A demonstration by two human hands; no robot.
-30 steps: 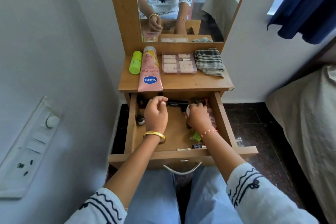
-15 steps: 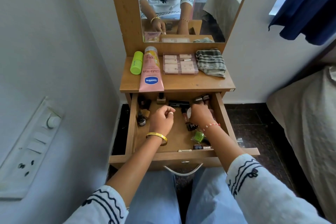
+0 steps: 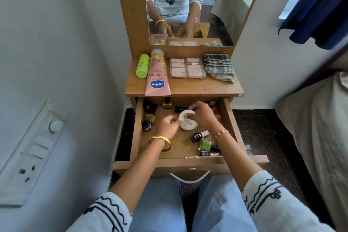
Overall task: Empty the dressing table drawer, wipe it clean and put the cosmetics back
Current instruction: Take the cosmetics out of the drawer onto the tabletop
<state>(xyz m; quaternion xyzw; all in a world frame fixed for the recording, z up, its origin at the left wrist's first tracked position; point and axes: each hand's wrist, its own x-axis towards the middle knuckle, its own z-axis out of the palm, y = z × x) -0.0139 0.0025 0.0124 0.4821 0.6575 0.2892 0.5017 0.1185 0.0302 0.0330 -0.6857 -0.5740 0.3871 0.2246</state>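
Landmark: mirror (image 3: 190,5), wood-framed, upright against a white wall (image 3: 56,34). Left of the mirror, lower on that wall: white switch panel (image 3: 32,152) with a round dial and sockets. Right of the mirror: dark blue curtain (image 3: 318,5), daylight at its upper left edge. Below the mirror: dark tiled floor (image 3: 263,137). Far right of the mirror: bed in beige cover (image 3: 316,128).

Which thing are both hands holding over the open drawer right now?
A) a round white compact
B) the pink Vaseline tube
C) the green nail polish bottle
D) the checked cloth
A: the left hand and the right hand both grip the round white compact above the drawer; the tube, cloth and green bottle lie untouched.
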